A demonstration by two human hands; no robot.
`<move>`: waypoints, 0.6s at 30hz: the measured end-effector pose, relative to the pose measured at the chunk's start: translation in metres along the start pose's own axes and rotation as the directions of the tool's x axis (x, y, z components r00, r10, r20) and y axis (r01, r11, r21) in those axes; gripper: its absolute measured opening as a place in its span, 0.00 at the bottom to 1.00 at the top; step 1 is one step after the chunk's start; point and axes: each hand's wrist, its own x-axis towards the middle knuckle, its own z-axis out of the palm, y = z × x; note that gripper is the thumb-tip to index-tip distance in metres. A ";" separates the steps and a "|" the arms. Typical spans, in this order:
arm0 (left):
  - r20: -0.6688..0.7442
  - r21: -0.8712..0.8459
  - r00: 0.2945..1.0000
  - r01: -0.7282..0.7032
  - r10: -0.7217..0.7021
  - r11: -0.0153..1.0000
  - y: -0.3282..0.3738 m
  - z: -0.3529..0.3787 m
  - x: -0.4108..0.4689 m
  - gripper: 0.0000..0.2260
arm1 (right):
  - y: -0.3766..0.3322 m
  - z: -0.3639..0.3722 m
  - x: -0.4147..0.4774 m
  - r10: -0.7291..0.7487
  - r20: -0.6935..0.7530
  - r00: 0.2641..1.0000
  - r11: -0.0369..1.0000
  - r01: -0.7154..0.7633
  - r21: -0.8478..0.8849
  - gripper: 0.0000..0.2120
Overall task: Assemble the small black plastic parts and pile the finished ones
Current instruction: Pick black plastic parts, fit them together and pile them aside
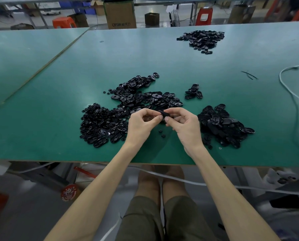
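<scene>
My left hand and my right hand meet above the green table and together pinch one small black plastic part between their fingertips. Behind and left of my hands spreads a big heap of loose black oval shells and small round pieces. A second heap of black oval parts lies just right of my right hand. A little cluster of ovals sits farther back, and another pile lies at the far right of the table.
A white cable curls along the table's right side, with thin black strips near it. Two small round pieces lie loose between my wrists. Cardboard boxes and red stools stand beyond the far edge.
</scene>
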 end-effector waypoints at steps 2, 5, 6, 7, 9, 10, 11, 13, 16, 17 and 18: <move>-0.006 -0.002 1.000 0.005 -0.005 1.000 0.000 0.000 0.000 0.04 | 0.000 0.000 0.000 0.002 0.001 1.000 1.000 -0.002 -0.004 0.12; -0.004 0.006 1.000 0.011 -0.011 1.000 0.001 0.000 -0.001 0.04 | -0.001 0.001 0.001 0.003 0.000 1.000 1.000 -0.003 -0.011 0.12; -0.003 0.010 1.000 0.013 -0.013 1.000 0.002 0.000 -0.001 0.04 | -0.001 0.001 0.001 0.003 -0.001 1.000 1.000 -0.003 -0.013 0.11; -0.002 0.014 1.000 0.014 -0.014 1.000 0.002 0.000 -0.001 0.03 | -0.001 0.001 0.001 0.003 -0.001 1.000 1.000 -0.003 -0.014 0.11; -0.002 0.020 1.000 0.012 -0.012 1.000 0.002 0.001 -0.001 0.03 | -0.001 0.001 0.001 0.004 -0.002 1.000 1.000 -0.004 -0.013 0.11; -0.002 0.020 1.000 0.012 -0.012 1.000 0.002 0.001 -0.001 0.03 | -0.001 0.000 0.000 0.003 -0.003 1.000 1.000 -0.003 -0.011 0.11; -0.001 0.019 1.000 0.012 -0.012 1.000 0.002 0.001 -0.001 0.03 | -0.001 0.000 0.000 0.001 -0.004 1.000 1.000 -0.001 -0.009 0.12; 0.001 0.018 1.000 0.012 -0.012 1.000 0.001 0.000 -0.001 0.03 | -0.002 0.000 0.000 -0.003 -0.008 1.000 1.000 0.003 -0.005 0.12; 0.006 0.021 1.000 0.017 -0.017 1.000 0.001 0.000 -0.001 0.03 | -0.003 -0.001 -0.001 0.001 -0.006 1.000 1.000 -0.001 0.008 0.12; 0.007 0.023 1.000 0.017 -0.017 1.000 0.000 0.000 -0.001 0.03 | -0.004 0.000 -0.001 0.004 -0.003 1.000 1.000 -0.004 0.014 0.12; 0.007 0.025 1.000 0.017 -0.017 1.000 0.001 0.000 -0.001 0.03 | -0.004 0.000 -0.001 0.006 0.000 1.000 1.000 -0.006 0.018 0.13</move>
